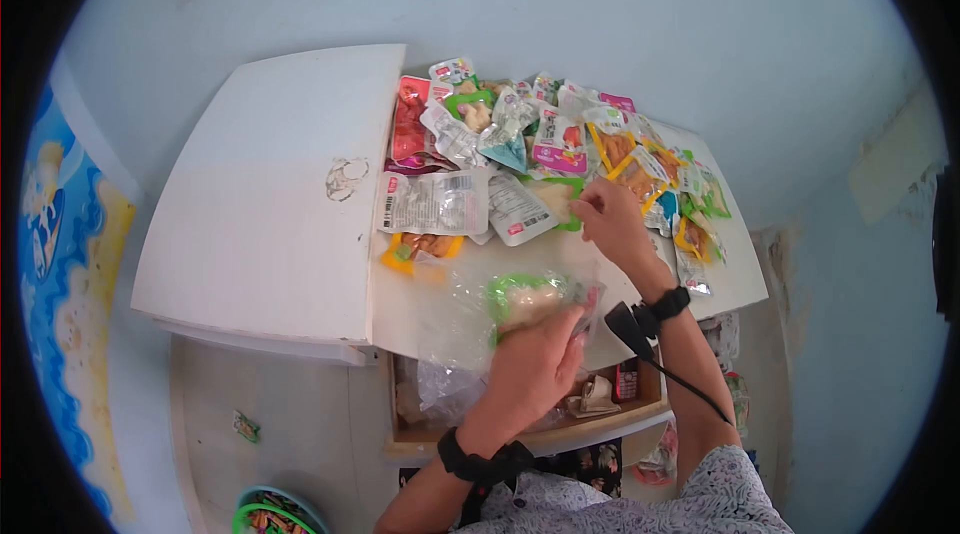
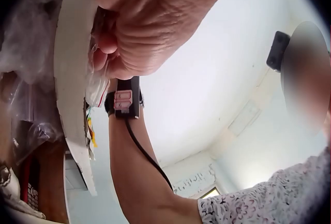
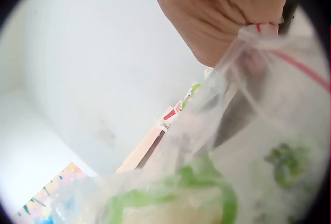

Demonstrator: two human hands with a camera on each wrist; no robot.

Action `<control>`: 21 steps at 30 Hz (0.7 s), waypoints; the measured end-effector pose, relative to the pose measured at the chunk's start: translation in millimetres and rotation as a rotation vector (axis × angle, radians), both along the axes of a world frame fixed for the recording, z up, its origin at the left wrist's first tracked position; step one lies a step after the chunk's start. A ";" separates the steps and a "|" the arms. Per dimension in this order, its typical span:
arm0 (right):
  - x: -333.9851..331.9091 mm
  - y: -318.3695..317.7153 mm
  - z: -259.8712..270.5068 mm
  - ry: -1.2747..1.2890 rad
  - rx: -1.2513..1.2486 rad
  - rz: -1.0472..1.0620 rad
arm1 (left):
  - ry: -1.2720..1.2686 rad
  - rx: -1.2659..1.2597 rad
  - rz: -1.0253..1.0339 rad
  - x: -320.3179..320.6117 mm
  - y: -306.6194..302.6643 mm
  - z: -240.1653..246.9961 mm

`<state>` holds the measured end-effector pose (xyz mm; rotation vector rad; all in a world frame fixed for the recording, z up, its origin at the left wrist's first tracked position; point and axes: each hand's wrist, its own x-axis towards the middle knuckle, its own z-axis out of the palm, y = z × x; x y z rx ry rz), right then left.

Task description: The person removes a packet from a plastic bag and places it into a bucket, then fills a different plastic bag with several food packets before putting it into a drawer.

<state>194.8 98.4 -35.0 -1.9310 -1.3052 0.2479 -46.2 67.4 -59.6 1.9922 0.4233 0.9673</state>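
Note:
A clear zip bag (image 1: pixel 455 309) with a red line along its mouth spans the front of the white tabletop (image 1: pixel 390 299). Inside it shows a green-edged snack packet (image 1: pixel 527 302) with pale contents. My left hand (image 1: pixel 535 369) grips the bag from the near side, fingers curled into the plastic. My right hand (image 1: pixel 618 224), higher and to the right, has its fingertips together; in the right wrist view they pinch the bag's edge (image 3: pixel 266 30) by the red line. Behind both hands lies a heap of snack packets, among them a white one (image 1: pixel 435 202) and a red one (image 1: pixel 410 121).
Below the tabletop edge an open drawer (image 1: pixel 655 404) holds crumpled clear bags (image 1: pixel 445 389) and a red-and-black item (image 1: pixel 627 379). A raised white panel (image 1: pixel 265 194) stands to the left. On the floor are a small packet (image 1: pixel 245 426) and a green-rimmed basin (image 1: pixel 250 499).

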 end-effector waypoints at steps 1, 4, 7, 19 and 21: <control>-11.7 -16.4 19.3 0.091 0.028 -0.028 | 0.004 -0.003 0.000 -0.1 -0.5 1.8; -14.3 -61.0 38.3 0.197 0.145 -0.087 | -0.005 0.032 0.042 1.6 -2.3 1.3; -9.9 -108.5 38.3 0.275 0.261 -0.141 | -0.010 0.003 0.042 4.2 -4.6 -1.7; -35.1 -225.1 0.7 0.726 0.571 -0.256 | 0.119 -0.143 0.118 5.4 -21.3 10.6; -40.8 -229.5 -1.8 0.776 0.606 -0.235 | 0.091 -0.157 0.154 7.0 -24.9 17.2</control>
